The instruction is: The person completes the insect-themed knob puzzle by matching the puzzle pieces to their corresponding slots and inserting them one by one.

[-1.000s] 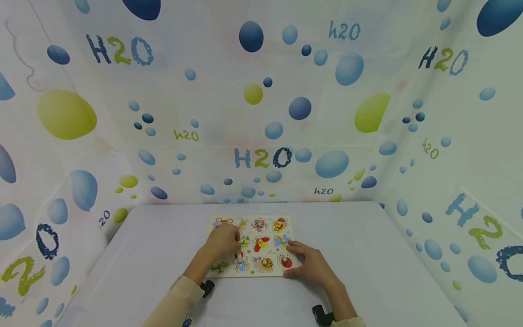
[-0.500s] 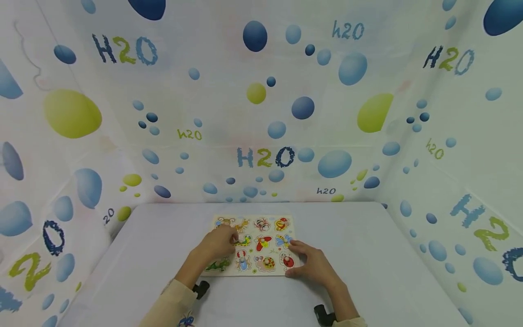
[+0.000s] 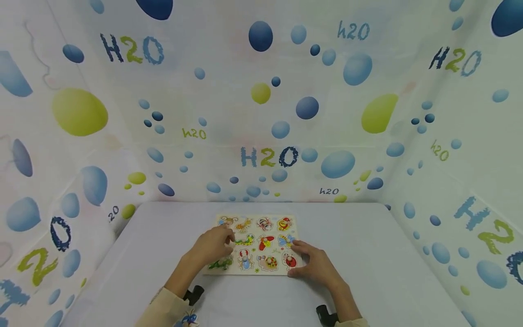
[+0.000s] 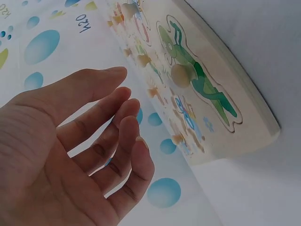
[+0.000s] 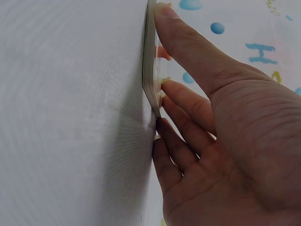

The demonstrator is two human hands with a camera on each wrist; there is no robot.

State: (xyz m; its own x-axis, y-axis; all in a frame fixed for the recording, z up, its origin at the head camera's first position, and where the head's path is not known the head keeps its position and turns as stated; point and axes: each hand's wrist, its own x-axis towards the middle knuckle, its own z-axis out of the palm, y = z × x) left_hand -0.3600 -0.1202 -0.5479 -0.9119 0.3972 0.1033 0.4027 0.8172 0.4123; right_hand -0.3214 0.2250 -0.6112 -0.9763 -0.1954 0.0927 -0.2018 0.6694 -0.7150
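A wooden knob puzzle board (image 3: 254, 272) with colourful insect pieces lies flat on the white table. Over its left part, my left hand (image 3: 210, 247) hovers with loosely bent fingers and covers some pieces. In the left wrist view nothing is between the thumb and fingers, which stand apart from the board; the green grasshopper piece (image 4: 204, 82) with its round knob shows clearly there. My right hand (image 3: 316, 265) rests at the board's right end. Its thumb touches the near right corner, and its relaxed fingers (image 5: 186, 125) lie against the right edge.
A blue insect picture (image 3: 189, 319) shows beside the left sleeve, partly cut off by the frame. Black wrist cameras sit at the left (image 3: 194, 295) and right wrist. A patterned backdrop (image 3: 269, 113) surrounds the white table (image 3: 367, 245) at the back and sides.
My left hand has moved left across the board, uncovering the caterpillar and the piece behind it. My right hand stays at the board's right end. The head view has shifted slightly.
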